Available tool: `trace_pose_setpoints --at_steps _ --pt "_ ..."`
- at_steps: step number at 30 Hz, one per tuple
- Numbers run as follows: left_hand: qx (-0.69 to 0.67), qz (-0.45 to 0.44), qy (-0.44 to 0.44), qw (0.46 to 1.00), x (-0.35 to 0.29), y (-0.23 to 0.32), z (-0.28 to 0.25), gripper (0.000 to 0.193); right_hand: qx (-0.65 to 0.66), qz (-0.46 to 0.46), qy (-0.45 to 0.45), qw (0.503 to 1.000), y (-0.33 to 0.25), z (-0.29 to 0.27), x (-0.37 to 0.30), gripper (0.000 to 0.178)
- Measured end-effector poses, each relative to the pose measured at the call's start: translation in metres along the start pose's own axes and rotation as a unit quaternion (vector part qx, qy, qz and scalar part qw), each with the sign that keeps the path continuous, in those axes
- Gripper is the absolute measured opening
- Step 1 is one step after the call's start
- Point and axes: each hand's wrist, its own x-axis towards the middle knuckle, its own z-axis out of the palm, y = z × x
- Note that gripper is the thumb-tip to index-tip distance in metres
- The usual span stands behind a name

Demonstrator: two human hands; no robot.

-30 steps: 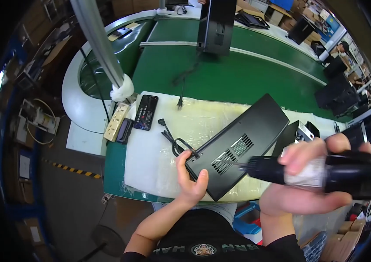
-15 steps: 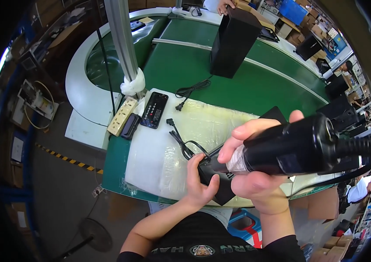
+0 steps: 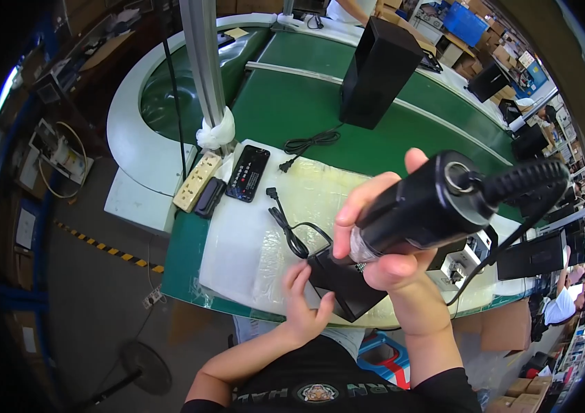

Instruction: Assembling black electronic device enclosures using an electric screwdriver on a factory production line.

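My right hand (image 3: 390, 265) is wrapped round a black electric screwdriver (image 3: 413, 210), with pale tape near its front end and a thick cable at the back. The tool points down over a black box-like piece (image 3: 351, 292) on the padded mat. Its tip is hidden behind my fingers and the tool body. My left hand (image 3: 304, 310) is at the left edge of the black piece, fingers and thumb apart, with nothing in it; whether its fingertips touch the piece is hard to tell. A black power cord (image 3: 289, 230) with a plug lies coiled at the piece's far left corner.
The pale padded mat (image 3: 244, 255) lies on a green belt table. Left of it are a phone-like black panel (image 3: 248, 173), a power strip (image 3: 197, 182) and a metal post (image 3: 203, 69). A tall black cabinet (image 3: 378, 76) stands on the belt; a white-and-black unit (image 3: 459, 265) sits right.
The screwdriver has swung left and tilted more steeply over the black piece. My left hand has shifted slightly left and down. Another person's hand has left the tall cabinet's top.
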Motion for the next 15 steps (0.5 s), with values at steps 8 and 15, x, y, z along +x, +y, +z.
trace_pose_setpoints --at_steps 8,15 --pt "0.026 -0.042 -0.189 0.981 0.032 -0.049 -0.025 0.076 -0.014 -0.07 0.021 0.997 0.001 -0.011 -0.001 0.095" --pt "-0.086 -0.163 -0.384 0.905 0.064 -0.064 -0.016 0.085 0.026 -0.19 0.079 0.978 -0.11 -0.111 -0.033 0.073"
